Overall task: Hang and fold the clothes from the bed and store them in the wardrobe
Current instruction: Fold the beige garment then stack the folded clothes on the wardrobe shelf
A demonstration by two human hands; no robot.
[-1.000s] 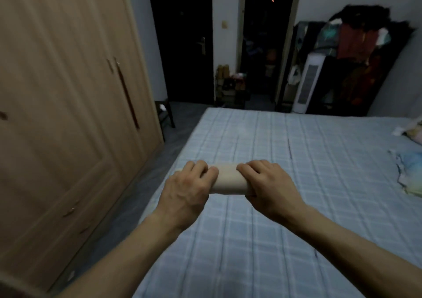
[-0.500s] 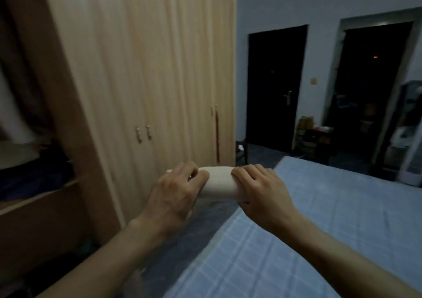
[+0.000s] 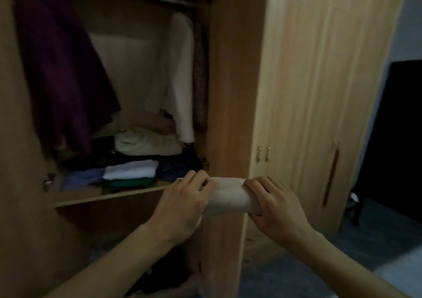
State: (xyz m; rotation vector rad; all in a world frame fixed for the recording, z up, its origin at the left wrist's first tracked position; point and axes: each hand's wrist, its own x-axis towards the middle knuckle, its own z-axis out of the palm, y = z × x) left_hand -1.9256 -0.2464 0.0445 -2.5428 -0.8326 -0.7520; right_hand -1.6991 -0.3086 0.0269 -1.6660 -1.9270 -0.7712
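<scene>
Inside the open wardrobe, a purple garment hangs left and folded clothes sit near the shelf front edge. The left hand and right hand curl their fingers round each end of a rolled pale garment, held before the wardrobe's upright side panel, right of the shelf opening.

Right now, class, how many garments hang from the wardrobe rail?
3: a purple one at left, a cream one at right, a patterned one beside it. Others may be hidden.
</scene>
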